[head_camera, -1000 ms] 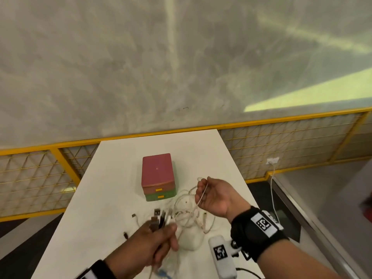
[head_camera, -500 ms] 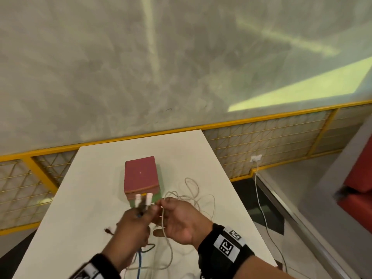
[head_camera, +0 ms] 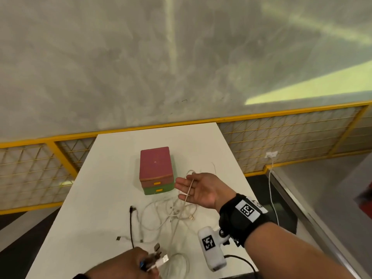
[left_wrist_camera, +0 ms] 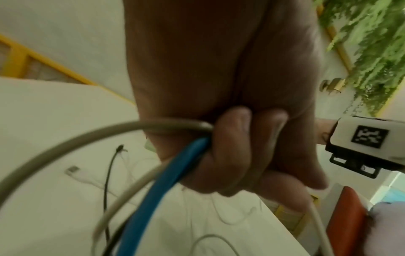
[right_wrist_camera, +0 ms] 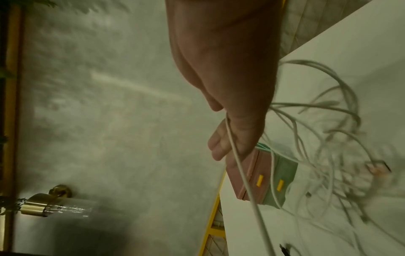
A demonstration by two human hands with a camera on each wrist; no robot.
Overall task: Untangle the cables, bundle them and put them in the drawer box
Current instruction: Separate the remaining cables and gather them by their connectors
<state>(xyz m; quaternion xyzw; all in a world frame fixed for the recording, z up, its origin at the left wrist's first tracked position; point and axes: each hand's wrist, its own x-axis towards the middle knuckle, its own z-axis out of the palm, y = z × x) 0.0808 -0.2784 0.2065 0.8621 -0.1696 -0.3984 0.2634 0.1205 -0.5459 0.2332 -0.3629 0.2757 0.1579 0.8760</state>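
The drawer box [head_camera: 156, 169], pink over green with yellow handles, stands shut mid-table. My right hand [head_camera: 198, 189] is held palm up just right of it, fingers straight, with a thin white cable [head_camera: 188, 191] draped across them. That cable [right_wrist_camera: 237, 162] runs over my right hand [right_wrist_camera: 228, 138] in the right wrist view. From there it drops into a loose tangle of white cables [head_camera: 173, 213]. At the near edge my left hand [head_camera: 130, 262] grips a bunch of cable ends [head_camera: 158, 260]. Its fingers [left_wrist_camera: 238, 149] curl round grey, black and blue cables [left_wrist_camera: 168, 188].
A black cable [head_camera: 131, 224] and a loose white plug end [head_camera: 119, 238] lie left of the tangle. The white table [head_camera: 104, 178] is narrow, its right edge close to my right wrist. A yellow-framed mesh fence [head_camera: 281, 137] and a grey wall stand behind.
The hands were together in front of the box, both on the plug ends. My left hand has pulled back toward me with the ends; my right hand has moved right and opened.
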